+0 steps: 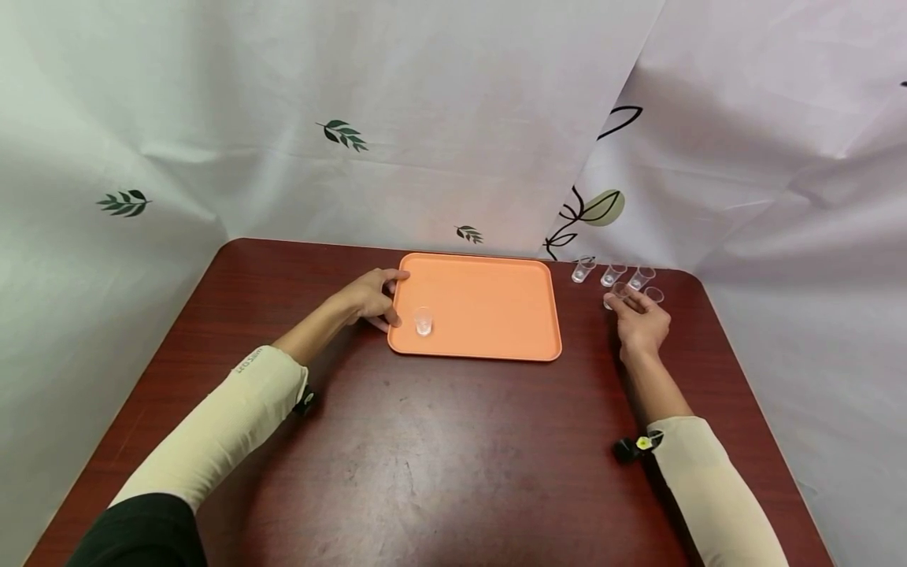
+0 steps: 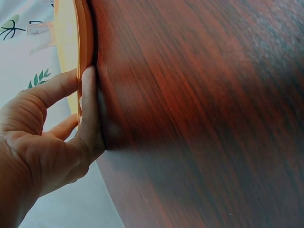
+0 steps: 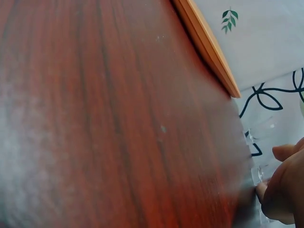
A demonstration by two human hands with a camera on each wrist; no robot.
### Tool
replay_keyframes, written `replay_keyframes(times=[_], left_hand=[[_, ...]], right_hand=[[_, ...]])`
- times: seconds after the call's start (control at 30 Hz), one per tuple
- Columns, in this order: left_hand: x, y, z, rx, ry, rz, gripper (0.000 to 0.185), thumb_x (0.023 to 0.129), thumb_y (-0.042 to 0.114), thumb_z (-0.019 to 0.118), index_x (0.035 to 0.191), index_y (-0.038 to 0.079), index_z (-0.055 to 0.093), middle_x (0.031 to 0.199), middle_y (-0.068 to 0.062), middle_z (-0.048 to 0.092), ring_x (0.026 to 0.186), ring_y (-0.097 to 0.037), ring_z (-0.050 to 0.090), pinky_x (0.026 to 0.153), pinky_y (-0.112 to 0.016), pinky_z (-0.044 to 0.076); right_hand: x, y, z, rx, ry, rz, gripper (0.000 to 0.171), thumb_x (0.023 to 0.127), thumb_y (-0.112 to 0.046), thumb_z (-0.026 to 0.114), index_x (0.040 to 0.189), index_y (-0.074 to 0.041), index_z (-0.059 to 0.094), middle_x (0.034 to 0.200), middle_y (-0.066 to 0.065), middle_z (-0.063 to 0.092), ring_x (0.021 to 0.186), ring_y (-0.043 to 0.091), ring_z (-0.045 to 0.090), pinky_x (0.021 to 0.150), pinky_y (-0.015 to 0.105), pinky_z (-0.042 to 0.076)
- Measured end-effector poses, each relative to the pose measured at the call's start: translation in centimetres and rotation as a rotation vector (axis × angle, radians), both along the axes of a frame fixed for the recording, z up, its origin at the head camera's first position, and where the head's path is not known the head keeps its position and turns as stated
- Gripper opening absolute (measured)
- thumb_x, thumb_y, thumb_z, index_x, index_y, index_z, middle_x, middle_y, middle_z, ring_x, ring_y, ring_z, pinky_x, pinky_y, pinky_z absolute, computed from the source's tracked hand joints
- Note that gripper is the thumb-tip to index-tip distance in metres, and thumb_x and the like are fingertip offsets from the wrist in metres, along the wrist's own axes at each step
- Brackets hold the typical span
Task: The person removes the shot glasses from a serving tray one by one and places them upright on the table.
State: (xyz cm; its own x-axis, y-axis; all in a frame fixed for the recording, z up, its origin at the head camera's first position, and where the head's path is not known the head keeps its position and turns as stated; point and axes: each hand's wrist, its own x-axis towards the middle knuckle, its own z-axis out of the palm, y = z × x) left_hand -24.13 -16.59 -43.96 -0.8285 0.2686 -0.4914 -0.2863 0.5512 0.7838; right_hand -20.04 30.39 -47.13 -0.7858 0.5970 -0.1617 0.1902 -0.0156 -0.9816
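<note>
My left hand grips the smooth rounded orange plastic tray, one small clear plastic cup inside; my right hand pinches another clear cup beside three more

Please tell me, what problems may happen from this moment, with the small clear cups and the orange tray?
1. The right hand reaches among clear cups that stand close together near the table's far edge; a careless finger might topple a neighbour or push it off.
2. The left hand grips the orange tray by its rim; if it tugs, the lone cup on the tray could tip.
</note>
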Motion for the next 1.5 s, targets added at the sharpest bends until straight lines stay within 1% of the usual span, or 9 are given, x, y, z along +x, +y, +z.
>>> replay_keyframes(times=[0.33, 0.5, 0.63, 0.73, 0.83, 0.93, 1.13, 1.33, 1.5], left_hand=[[0.0, -0.2, 0.0, 0.004, -0.002, -0.002, 0.11, 0.081, -0.023, 0.081, 0.176, 0.014, 0.04, 0.136, -0.017, 0.036, 0.089, -0.026, 0.069, 0.069, -0.035, 0.076], [0.0, -0.3, 0.0, 0.001, 0.002, -0.007, 0.111, 0.081, -0.023, 0.082, 0.177, 0.013, 0.038, 0.136, -0.016, 0.036, 0.088, -0.025, 0.07, 0.069, -0.036, 0.075], [0.0, -0.3, 0.0, 0.006, 0.005, -0.003, 0.111, 0.081, -0.023, 0.082, 0.176, 0.013, 0.039, 0.136, -0.016, 0.036, 0.089, -0.026, 0.069, 0.069, -0.036, 0.076], [0.0, -0.2, -0.2, 0.01, 0.001, 0.004, 0.11, 0.081, -0.023, 0.082, 0.176, 0.014, 0.04, 0.136, -0.016, 0.036, 0.089, -0.026, 0.069, 0.069, -0.035, 0.075], [0.0, -0.2, -0.2, 0.002, -0.002, 0.005, 0.11, 0.081, -0.024, 0.082, 0.176, 0.014, 0.04, 0.138, -0.017, 0.035, 0.09, -0.026, 0.068, 0.068, -0.034, 0.075], [0.0, -0.3, -0.1, -0.005, -0.001, 0.0, 0.11, 0.081, -0.023, 0.081, 0.176, 0.013, 0.039, 0.141, -0.018, 0.035, 0.09, -0.027, 0.069, 0.068, -0.035, 0.075], [0.0, -0.1, 0.0, -0.005, 0.001, -0.006, 0.111, 0.082, -0.023, 0.081, 0.177, 0.013, 0.038, 0.144, -0.02, 0.034, 0.091, -0.027, 0.069, 0.069, -0.035, 0.076], [-0.1, -0.1, -0.2, -0.019, 0.0, -0.003, 0.111, 0.082, -0.022, 0.082, 0.177, 0.015, 0.039, 0.145, -0.019, 0.033, 0.089, -0.026, 0.069, 0.07, -0.034, 0.076], [0.0, 0.0, -0.1, -0.016, -0.003, 0.002, 0.111, 0.082, -0.022, 0.083, 0.177, 0.016, 0.039, 0.143, -0.018, 0.033, 0.089, -0.026, 0.069, 0.07, -0.035, 0.076]], right_hand=[[0.2, 0.1, 0.2, -0.029, -0.021, -0.015, 0.06, 0.089, -0.005, 0.095, 0.146, -0.003, 0.075, 0.082, -0.024, 0.072, 0.09, -0.006, 0.071, 0.081, 0.005, 0.06], [1.0, 0.2, 0.2, -0.011, -0.036, 0.003, 0.06, 0.091, -0.008, 0.094, 0.148, -0.006, 0.075, 0.106, -0.012, 0.083, 0.103, -0.003, 0.074, 0.087, 0.007, 0.062], [1.9, 0.4, 0.2, -0.031, -0.032, 0.011, 0.06, 0.092, -0.006, 0.093, 0.149, -0.005, 0.074, 0.125, -0.004, 0.084, 0.113, 0.001, 0.075, 0.09, 0.006, 0.063], [2.5, 0.5, 0.4, -0.056, -0.03, 0.01, 0.059, 0.092, -0.004, 0.093, 0.148, -0.004, 0.074, 0.114, -0.009, 0.083, 0.111, 0.001, 0.074, 0.086, 0.004, 0.062], [3.0, 0.4, 0.4, -0.074, -0.018, 0.023, 0.056, 0.091, -0.004, 0.093, 0.145, -0.001, 0.075, 0.098, -0.016, 0.08, 0.102, -0.003, 0.074, 0.084, 0.003, 0.062], [3.4, 0.2, 0.3, -0.109, 0.012, 0.037, 0.051, 0.091, 0.0, 0.092, 0.139, 0.003, 0.075, 0.09, -0.017, 0.081, 0.092, -0.006, 0.076, 0.084, 0.007, 0.065], [3.8, -0.6, 0.4, -0.14, 0.02, 0.088, 0.04, 0.094, 0.002, 0.087, 0.132, 0.007, 0.074, 0.084, -0.014, 0.081, 0.08, -0.004, 0.079, 0.087, 0.013, 0.069], [4.0, -1.7, 0.4, -0.121, 0.012, 0.152, 0.032, 0.097, -0.001, 0.086, 0.127, 0.005, 0.075, 0.081, -0.015, 0.081, 0.081, -0.004, 0.08, 0.087, 0.014, 0.069], [3.9, -3.2, 0.7, -0.113, 0.026, 0.21, 0.034, 0.097, -0.001, 0.086, 0.128, 0.006, 0.075, 0.086, -0.014, 0.082, 0.083, -0.003, 0.08, 0.09, 0.017, 0.07]])
